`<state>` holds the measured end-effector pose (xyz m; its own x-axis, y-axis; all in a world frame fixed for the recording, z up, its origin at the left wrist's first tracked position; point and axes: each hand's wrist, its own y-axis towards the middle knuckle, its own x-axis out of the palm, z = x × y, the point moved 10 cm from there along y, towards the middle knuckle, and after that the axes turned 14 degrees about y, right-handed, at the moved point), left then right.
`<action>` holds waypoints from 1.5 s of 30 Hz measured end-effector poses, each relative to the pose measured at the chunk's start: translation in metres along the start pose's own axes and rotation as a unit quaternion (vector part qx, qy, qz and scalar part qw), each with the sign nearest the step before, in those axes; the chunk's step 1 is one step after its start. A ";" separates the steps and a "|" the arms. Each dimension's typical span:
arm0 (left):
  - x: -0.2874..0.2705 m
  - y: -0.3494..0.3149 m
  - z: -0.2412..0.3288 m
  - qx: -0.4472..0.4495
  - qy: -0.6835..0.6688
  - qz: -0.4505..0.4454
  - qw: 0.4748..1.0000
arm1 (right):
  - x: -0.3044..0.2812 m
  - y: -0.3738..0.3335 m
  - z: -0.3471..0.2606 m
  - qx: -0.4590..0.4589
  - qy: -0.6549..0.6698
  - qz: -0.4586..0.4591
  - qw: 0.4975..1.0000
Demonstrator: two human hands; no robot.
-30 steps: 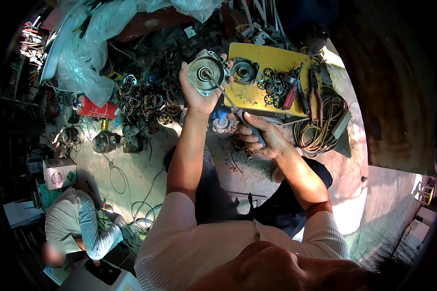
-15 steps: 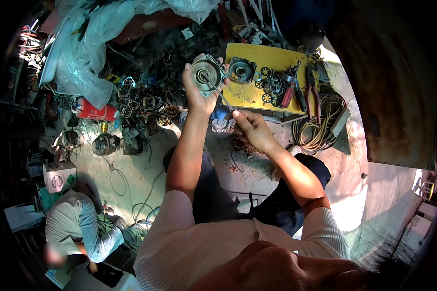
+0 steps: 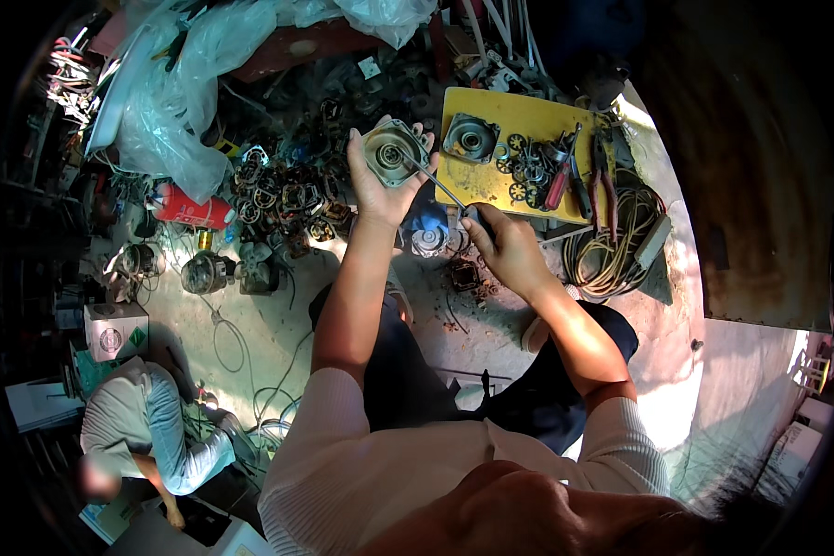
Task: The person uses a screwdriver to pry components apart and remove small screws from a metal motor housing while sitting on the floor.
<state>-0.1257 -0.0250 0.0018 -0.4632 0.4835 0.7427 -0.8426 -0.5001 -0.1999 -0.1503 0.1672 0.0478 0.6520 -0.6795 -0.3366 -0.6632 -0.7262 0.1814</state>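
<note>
My left hand [image 3: 381, 193] is closed round a grey metal motor end cover [image 3: 380, 156], its hollow side with a round central seat facing up. In my right hand [image 3: 508, 243] is a screwdriver [image 3: 448, 193], its handle hidden in my fingers. The long shaft slants up and left, and its tip lies at the right side of the central seat; whether it touches cannot be made out. Just right of the cover, a second motor end cover [image 3: 471, 139] rests on a yellow board [image 3: 473, 190].
On the board lie small black wheel-like parts [image 3: 521, 167], a red-handled screwdriver [image 3: 558, 185] and pliers [image 3: 605, 190]. Coiled cable [image 3: 612, 255] is to the right. Left are heaped motor parts [image 3: 283, 190] and a red cylinder [image 3: 193, 208]. Another person [image 3: 153, 431] crouches at lower left.
The screwdriver tip has shifted from the middle of the cover's seat toward its right side. My right hand has moved slightly right. The whole view has shifted a little.
</note>
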 end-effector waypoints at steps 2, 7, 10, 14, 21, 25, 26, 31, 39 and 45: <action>-0.001 0.003 -0.003 -0.019 -0.019 -0.024 0.999 | -0.007 0.000 -0.002 0.014 0.012 0.000 1.000; 0.012 0.003 -0.008 -0.005 0.008 -0.027 1.000 | -0.015 -0.008 0.026 0.135 0.070 -0.063 0.986; 0.021 0.004 -0.015 0.003 0.032 -0.033 0.999 | -0.009 -0.016 0.039 0.203 0.187 -0.103 0.956; 0.033 0.004 -0.025 0.003 0.049 -0.043 0.998 | -0.008 -0.025 0.045 0.257 0.264 -0.114 0.923; 0.048 0.006 -0.034 0.012 0.087 -0.070 0.994 | -0.011 -0.037 0.056 0.339 0.399 -0.104 0.845; 0.056 0.005 -0.041 0.007 0.109 -0.096 0.989 | -0.014 -0.037 0.065 0.327 0.387 -0.110 0.855; 0.057 0.005 -0.043 0.001 0.098 -0.099 0.990 | -0.014 -0.037 0.063 0.325 0.395 -0.113 0.852; 0.066 0.001 -0.052 -0.051 -0.010 -0.121 0.991 | -0.005 -0.041 0.057 0.338 0.486 -0.111 0.798; 0.058 0.005 -0.058 -0.063 -0.062 -0.094 0.992 | -0.016 -0.032 0.060 0.203 0.297 -0.046 0.932; 0.057 0.010 -0.057 -0.049 -0.057 -0.092 0.993 | -0.018 -0.032 0.059 0.201 0.303 -0.031 0.931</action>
<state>-0.1764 0.0381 0.0061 -0.2687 0.4730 0.8391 -0.9357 -0.3348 -0.1109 -0.1628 0.2089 -0.0058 0.7006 -0.6600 0.2712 -0.6212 -0.7511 -0.2234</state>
